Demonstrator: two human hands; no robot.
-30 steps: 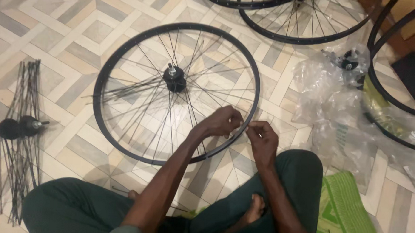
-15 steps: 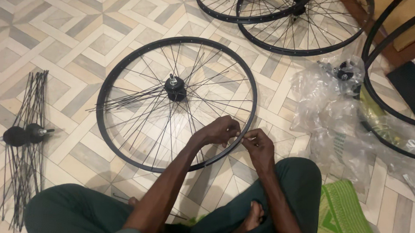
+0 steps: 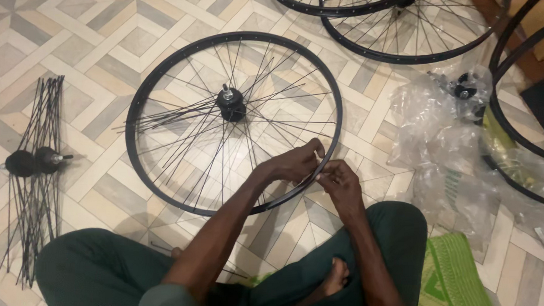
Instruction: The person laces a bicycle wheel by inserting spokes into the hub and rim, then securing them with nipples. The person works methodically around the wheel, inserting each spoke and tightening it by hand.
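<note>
A black bicycle wheel rim (image 3: 143, 88) lies flat on the tiled floor, its hub (image 3: 231, 103) in the middle with many thin spokes, some loose and splayed to the left. My left hand (image 3: 294, 164) grips the near right part of the rim, fingers curled over it. My right hand (image 3: 340, 183) is right beside it, fingertips pinched at the rim's edge on something too small to make out. I sit cross-legged in dark green trousers, one bare foot (image 3: 335, 276) showing.
A second hub with a bundle of loose spokes (image 3: 33, 161) lies on the floor at the left. Laced wheels (image 3: 409, 31) lie at the top, more rims (image 3: 513, 137) at the right. Crumpled clear plastic wrap (image 3: 447, 147) and a green mat (image 3: 454, 286) are at my right.
The view has shifted slightly. Both hands have stayed together at the near right of the rim, with only small finger movements.
</note>
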